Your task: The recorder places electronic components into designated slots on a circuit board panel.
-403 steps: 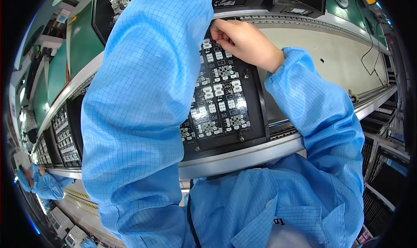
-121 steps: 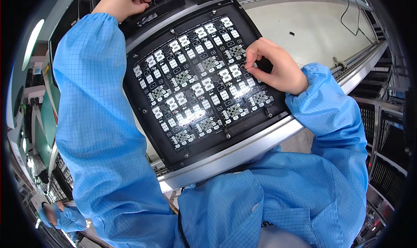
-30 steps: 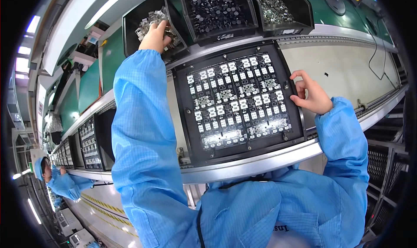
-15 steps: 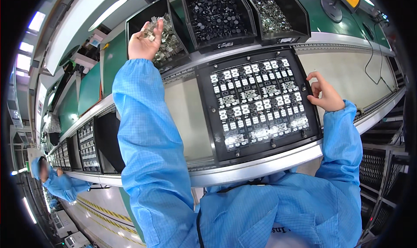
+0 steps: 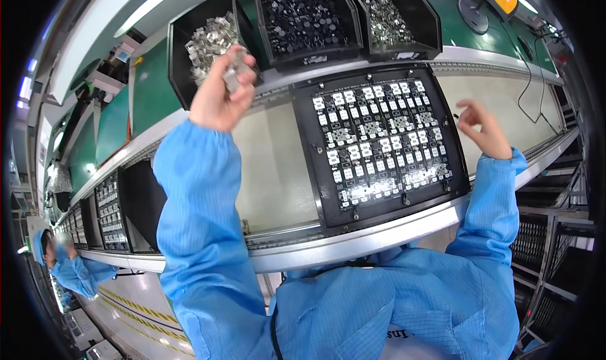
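Note:
My left hand [image 5: 226, 94] is raised at the front of the left black bin. Its fingers are curled around a small handful of silvery metal clips [image 5: 235, 70]. Many more such metal pieces [image 5: 211, 41] lie heaped in that left bin [image 5: 182, 60]. A black fixture [image 5: 312, 152] in front of me carries a panel of circuit boards [image 5: 385, 139] with rows of white rectangular parts. My right hand [image 5: 485, 129] hovers just beyond the fixture's right edge, fingers bent and apart. A tiny dark spot shows by its fingertips, too small to identify.
A middle bin [image 5: 309, 22] holds dark round parts, and a right bin [image 5: 388, 22] small shiny metal ones. The fixture sits on a conveyor with a metal front rail [image 5: 353, 234]. More fixtures [image 5: 112, 218] stand down the line, near another person [image 5: 76, 271].
My left hand has pulled back from the left bin toward me and to the right, its fingers closing over the metal clips. My right hand has moved slightly away from the fixture's edge.

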